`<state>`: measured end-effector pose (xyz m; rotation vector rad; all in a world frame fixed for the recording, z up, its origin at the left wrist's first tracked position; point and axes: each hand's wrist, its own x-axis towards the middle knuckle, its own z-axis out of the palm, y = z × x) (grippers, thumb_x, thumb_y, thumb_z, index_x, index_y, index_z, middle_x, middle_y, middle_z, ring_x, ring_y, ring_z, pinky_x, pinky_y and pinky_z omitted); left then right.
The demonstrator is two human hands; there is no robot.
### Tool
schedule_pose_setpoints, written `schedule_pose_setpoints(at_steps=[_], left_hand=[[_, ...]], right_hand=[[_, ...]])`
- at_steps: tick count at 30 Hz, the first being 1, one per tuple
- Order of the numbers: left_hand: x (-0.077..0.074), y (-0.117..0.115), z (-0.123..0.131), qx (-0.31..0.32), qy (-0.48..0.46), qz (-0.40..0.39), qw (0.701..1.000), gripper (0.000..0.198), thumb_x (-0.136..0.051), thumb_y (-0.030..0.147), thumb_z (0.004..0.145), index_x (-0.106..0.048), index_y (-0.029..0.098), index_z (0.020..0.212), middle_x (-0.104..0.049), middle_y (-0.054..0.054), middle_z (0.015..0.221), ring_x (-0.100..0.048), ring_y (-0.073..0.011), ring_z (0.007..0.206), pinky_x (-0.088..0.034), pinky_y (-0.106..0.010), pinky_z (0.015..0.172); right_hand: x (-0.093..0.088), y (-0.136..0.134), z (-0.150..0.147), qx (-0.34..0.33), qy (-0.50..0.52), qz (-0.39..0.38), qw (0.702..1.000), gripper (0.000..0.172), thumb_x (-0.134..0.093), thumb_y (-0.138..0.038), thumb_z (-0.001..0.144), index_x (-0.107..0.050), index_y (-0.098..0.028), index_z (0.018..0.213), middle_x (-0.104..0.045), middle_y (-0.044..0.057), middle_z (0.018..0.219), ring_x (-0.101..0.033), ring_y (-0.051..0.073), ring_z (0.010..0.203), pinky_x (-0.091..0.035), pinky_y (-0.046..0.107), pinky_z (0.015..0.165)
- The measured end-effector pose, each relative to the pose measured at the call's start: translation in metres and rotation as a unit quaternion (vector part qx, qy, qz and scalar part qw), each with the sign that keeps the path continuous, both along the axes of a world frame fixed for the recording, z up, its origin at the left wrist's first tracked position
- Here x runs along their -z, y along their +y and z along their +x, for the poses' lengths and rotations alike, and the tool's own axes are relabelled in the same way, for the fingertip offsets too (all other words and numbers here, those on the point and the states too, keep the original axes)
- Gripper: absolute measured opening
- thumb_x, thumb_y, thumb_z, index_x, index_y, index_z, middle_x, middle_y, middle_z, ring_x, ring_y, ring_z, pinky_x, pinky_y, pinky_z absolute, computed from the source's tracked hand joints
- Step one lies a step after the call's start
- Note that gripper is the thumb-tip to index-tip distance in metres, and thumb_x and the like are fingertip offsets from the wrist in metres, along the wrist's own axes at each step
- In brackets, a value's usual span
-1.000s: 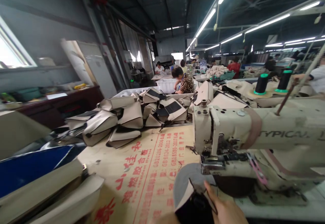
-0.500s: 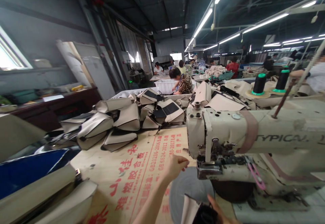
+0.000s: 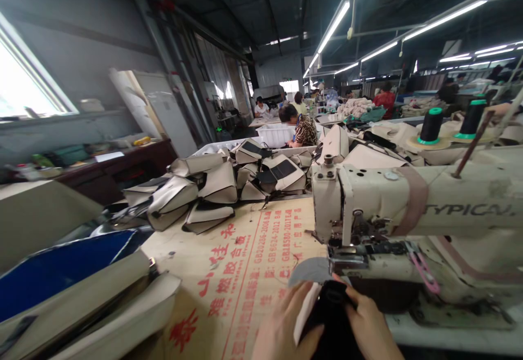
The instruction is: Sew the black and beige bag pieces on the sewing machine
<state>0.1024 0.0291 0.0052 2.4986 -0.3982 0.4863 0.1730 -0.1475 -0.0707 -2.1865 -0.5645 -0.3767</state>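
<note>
My left hand [image 3: 290, 322] and my right hand [image 3: 368, 324] both grip a black fabric piece [image 3: 333, 316] at the bottom of the view. A cream strip [image 3: 305, 312] lies along its left side. A grey curved piece [image 3: 309, 270] fans out from under it, its edge close to the presser foot [image 3: 347, 256] of a cream industrial sewing machine [image 3: 412, 205] marked "TYPICAL". The needle area is partly hidden by the machine's own parts.
A heap of cream-and-black sewn covers [image 3: 208, 185] lies beyond a board printed in red characters [image 3: 253, 273]. Black thread cones [image 3: 431, 126] stand to the right. Cream and blue panels [image 3: 61, 289] lie at left. Co-workers sit farther back beside white crates [image 3: 278, 135].
My left hand has come back from beside the machine head onto the black piece. The grey piece now sits higher, nearer the presser foot, and the view has shifted slightly.
</note>
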Motion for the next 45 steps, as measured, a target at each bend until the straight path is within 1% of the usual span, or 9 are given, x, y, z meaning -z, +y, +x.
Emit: schedule_pose_setpoints(at_steps=[4, 11, 16, 21, 28, 34, 38, 41, 45], left_hand=[[0.007, 0.002, 0.024, 0.043, 0.013, 0.016, 0.999, 0.03, -0.047, 0.017, 0.082, -0.062, 0.027, 0.107, -0.065, 0.0, 0.106, -0.061, -0.0143, 0.095, -0.048, -0.023, 0.086], [-0.01, 0.011, 0.034, 0.16, 0.048, 0.046, 0.985, 0.027, -0.044, 0.02, 0.087, -0.06, 0.025, 0.108, -0.066, -0.001, 0.103, -0.061, -0.0132, 0.094, -0.046, -0.02, 0.086], [0.002, 0.005, 0.033, 0.109, 0.025, -0.011, 0.994, 0.018, -0.044, 0.024, 0.088, -0.061, 0.021, 0.092, -0.063, -0.002, 0.091, -0.06, -0.012, 0.084, -0.048, -0.02, 0.076], [0.028, -0.001, 0.042, 0.061, -0.05, -0.05, 0.996, 0.015, -0.046, 0.019, 0.086, -0.055, 0.02, 0.097, -0.062, -0.002, 0.085, -0.059, -0.0114, 0.078, -0.047, -0.021, 0.073], [0.008, 0.006, 0.045, 0.154, 0.041, 0.034, 0.987, 0.039, -0.034, 0.015, 0.09, -0.044, 0.026, 0.126, -0.057, -0.003, 0.092, -0.056, -0.012, 0.081, -0.047, -0.022, 0.074], [-0.004, 0.0, 0.042, 0.126, 0.093, 0.015, 0.988, 0.026, -0.034, 0.016, 0.089, -0.054, 0.021, 0.106, -0.056, -0.004, 0.094, -0.055, -0.0129, 0.087, -0.046, -0.024, 0.08], [0.001, 0.0, 0.045, 0.114, 0.084, 0.007, 0.99, 0.023, -0.035, 0.018, 0.089, -0.057, 0.019, 0.096, -0.056, -0.004, 0.088, -0.056, -0.013, 0.081, -0.047, -0.023, 0.074], [0.001, 0.002, 0.044, 0.121, 0.087, -0.002, 0.989, 0.024, -0.035, 0.018, 0.089, -0.058, 0.021, 0.098, -0.057, -0.004, 0.089, -0.056, -0.0131, 0.083, -0.046, -0.023, 0.075], [0.004, 0.003, 0.042, 0.101, 0.084, -0.005, 0.991, 0.022, -0.039, 0.021, 0.089, -0.058, 0.022, 0.101, -0.058, -0.003, 0.089, -0.057, -0.0135, 0.082, -0.046, -0.024, 0.075]], right_hand=[[0.001, -0.006, -0.001, -0.051, 0.017, 0.007, 0.999, 0.038, -0.04, -0.02, 0.088, -0.048, -0.021, 0.125, -0.057, 0.007, 0.115, -0.053, 0.018, 0.107, -0.043, 0.031, 0.093], [-0.011, -0.022, 0.002, -0.175, -0.111, 0.003, 0.978, 0.028, -0.04, -0.021, 0.091, -0.054, -0.022, 0.116, -0.055, 0.004, 0.116, -0.046, 0.015, 0.113, -0.037, 0.029, 0.1], [-0.03, -0.018, 0.002, -0.205, -0.027, 0.024, 0.978, 0.026, -0.037, -0.027, 0.093, -0.061, -0.018, 0.095, -0.062, 0.004, 0.093, -0.056, 0.014, 0.091, -0.046, 0.025, 0.084], [-0.026, -0.014, 0.005, -0.177, 0.03, 0.046, 0.983, 0.031, -0.038, -0.033, 0.092, -0.057, -0.017, 0.074, -0.058, 0.002, 0.076, -0.055, 0.014, 0.074, -0.045, 0.024, 0.076], [-0.025, -0.014, 0.006, -0.175, 0.028, 0.057, 0.982, 0.027, -0.037, -0.031, 0.093, -0.056, -0.017, 0.08, -0.059, 0.001, 0.081, -0.055, 0.014, 0.08, -0.042, 0.023, 0.073], [-0.02, -0.015, 0.003, -0.157, -0.011, 0.014, 0.987, 0.028, -0.034, -0.03, 0.094, -0.053, -0.018, 0.076, -0.057, 0.001, 0.076, -0.054, 0.014, 0.074, -0.041, 0.024, 0.067], [-0.012, -0.017, 0.003, -0.13, 0.038, 0.05, 0.989, 0.016, -0.041, -0.028, 0.091, -0.048, -0.022, 0.104, -0.06, 0.001, 0.088, -0.058, 0.013, 0.081, -0.046, 0.021, 0.071], [-0.011, -0.018, 0.004, -0.148, -0.056, -0.022, 0.987, 0.035, -0.033, -0.019, 0.093, -0.034, -0.025, 0.127, -0.058, 0.002, 0.101, -0.055, 0.015, 0.092, -0.045, 0.028, 0.085], [-0.015, -0.017, 0.005, -0.162, -0.122, -0.108, 0.973, 0.034, -0.027, -0.013, 0.093, -0.041, -0.02, 0.123, -0.055, 0.006, 0.098, -0.05, 0.019, 0.093, -0.044, 0.035, 0.084]])
